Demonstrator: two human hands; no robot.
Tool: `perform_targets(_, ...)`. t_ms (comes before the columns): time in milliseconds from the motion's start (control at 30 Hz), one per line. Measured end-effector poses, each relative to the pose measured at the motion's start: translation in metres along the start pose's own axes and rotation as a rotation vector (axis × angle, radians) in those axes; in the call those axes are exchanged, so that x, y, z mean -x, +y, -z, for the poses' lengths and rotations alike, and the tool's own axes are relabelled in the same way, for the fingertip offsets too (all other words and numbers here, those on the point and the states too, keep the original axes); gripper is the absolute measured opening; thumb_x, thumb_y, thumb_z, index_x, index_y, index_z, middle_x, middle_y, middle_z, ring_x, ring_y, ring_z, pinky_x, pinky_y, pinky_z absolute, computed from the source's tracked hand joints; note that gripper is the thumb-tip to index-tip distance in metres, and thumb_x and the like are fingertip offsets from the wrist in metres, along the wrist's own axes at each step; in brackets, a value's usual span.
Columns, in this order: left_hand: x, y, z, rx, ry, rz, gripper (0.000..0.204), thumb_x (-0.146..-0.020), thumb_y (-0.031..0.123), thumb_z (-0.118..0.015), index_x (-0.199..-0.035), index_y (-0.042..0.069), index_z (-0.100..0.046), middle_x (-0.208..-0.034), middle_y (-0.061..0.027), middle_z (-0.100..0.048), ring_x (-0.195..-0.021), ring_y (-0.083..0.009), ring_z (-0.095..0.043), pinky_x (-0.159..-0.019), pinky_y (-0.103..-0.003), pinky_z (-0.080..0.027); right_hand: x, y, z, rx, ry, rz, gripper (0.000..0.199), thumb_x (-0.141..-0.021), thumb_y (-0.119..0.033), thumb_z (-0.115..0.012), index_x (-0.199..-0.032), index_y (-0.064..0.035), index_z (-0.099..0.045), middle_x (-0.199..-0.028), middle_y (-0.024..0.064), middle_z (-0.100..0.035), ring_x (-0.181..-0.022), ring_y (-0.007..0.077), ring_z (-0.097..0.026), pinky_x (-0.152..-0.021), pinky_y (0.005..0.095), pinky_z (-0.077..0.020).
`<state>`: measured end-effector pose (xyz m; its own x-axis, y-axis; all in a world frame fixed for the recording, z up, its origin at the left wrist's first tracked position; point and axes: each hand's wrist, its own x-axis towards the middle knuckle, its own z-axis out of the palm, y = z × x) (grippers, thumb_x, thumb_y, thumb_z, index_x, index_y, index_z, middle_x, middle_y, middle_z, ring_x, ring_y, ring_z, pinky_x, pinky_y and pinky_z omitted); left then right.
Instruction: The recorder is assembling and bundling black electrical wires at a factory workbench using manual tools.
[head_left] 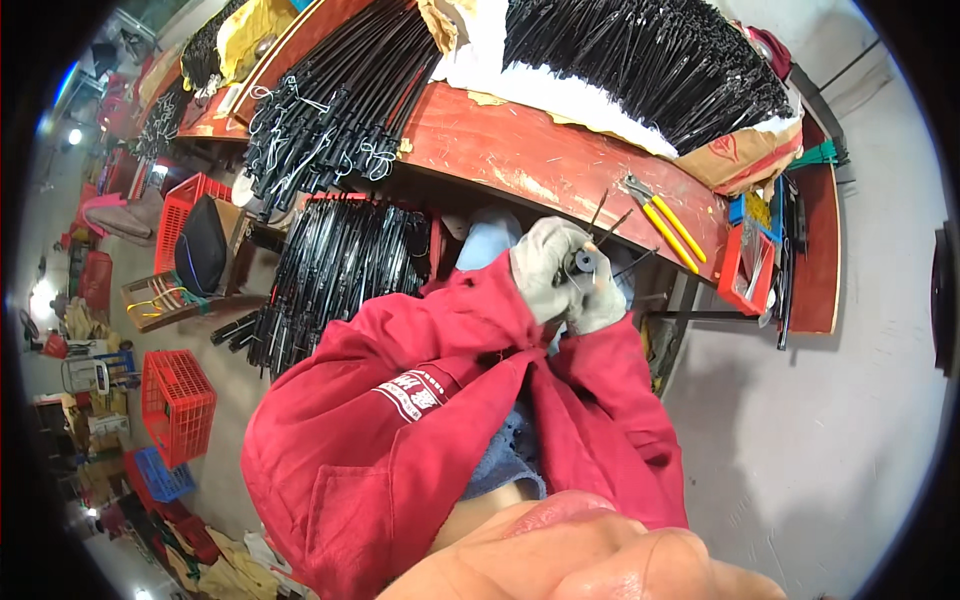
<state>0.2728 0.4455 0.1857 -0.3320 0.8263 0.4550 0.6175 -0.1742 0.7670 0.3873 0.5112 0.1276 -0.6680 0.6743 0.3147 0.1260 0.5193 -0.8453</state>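
Observation:
In front of my body, just off the near edge of the red table (500,150), both gloved hands hold a black umbrella frame (584,262) with its round end turned up. Thin dark ribs fan out beyond my fingers. My left hand (540,268) is wrapped round it from the left. The fingers of my right hand (603,302) close on it from the right, beside the round end. Much of the frame is hidden by the gloves and sleeves. On the table to the right lie cutting pliers with yellow handles (672,228).
Black umbrella frames (640,70) are piled at the back on paper; a tied bundle (330,110) overhangs the left edge. More frames (335,265) stand below. A small red bin (748,268) and blue bin (765,215) hang right. A red crate (178,408) sits left.

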Motion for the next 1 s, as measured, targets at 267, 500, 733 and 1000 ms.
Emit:
perform_targets(267,-0.004,-0.032,0.019,1.127,-0.677,0.291,0.064,-0.076,0.033,-0.062,-0.125,0.003,-0.035,-0.106,-0.0072,-0.053,-0.103,-0.0165,-0.047,-0.085,-0.028,-0.038,-0.008,-0.009,0.033,-0.686,-0.386,-0.25,0.036,-0.071,-0.002,-0.064,-0.105,-0.0015,-0.054,-0.1,0.0041,-0.053,-0.088,0.0141,-0.051,-0.077,0.0269,-0.0425)
perform_targets(500,-0.006,-0.055,0.011,1.197,-0.207,0.375,0.054,-0.07,0.02,-0.07,-0.114,0.006,-0.044,-0.101,-0.0059,-0.053,-0.095,-0.0155,-0.053,-0.085,-0.028,-0.041,-0.004,-0.003,0.03,-0.827,0.062,-0.259,0.035,-0.088,-0.029,-0.043,-0.089,0.0023,-0.056,-0.078,0.0081,-0.058,-0.072,0.0165,-0.056,-0.071,0.026,-0.0433)
perform_targets(733,-0.011,-0.055,0.011,1.092,-0.174,0.351,0.044,-0.072,0.022,-0.068,-0.106,0.005,-0.046,-0.095,-0.0061,-0.052,-0.091,-0.0166,-0.053,-0.08,-0.029,-0.043,-0.017,-0.017,0.011,-0.182,0.096,-0.024,0.028,-0.073,-0.008,-0.062,-0.096,-0.0021,-0.049,-0.073,0.0042,-0.053,-0.065,0.0087,-0.052,-0.055,0.0217,-0.0434)
perform_targets(1000,-0.015,-0.05,0.009,1.005,-0.18,0.366,0.044,-0.072,0.028,-0.068,-0.103,0.004,-0.049,-0.094,-0.0073,-0.054,-0.089,-0.0161,-0.053,-0.081,-0.029,-0.043,-0.02,-0.01,0.01,-0.374,-0.204,-0.333,0.021,-0.084,-0.025,-0.052,-0.081,-0.0047,-0.056,-0.061,-0.0007,-0.049,-0.057,0.0063,-0.043,-0.05,0.0242,-0.0357)
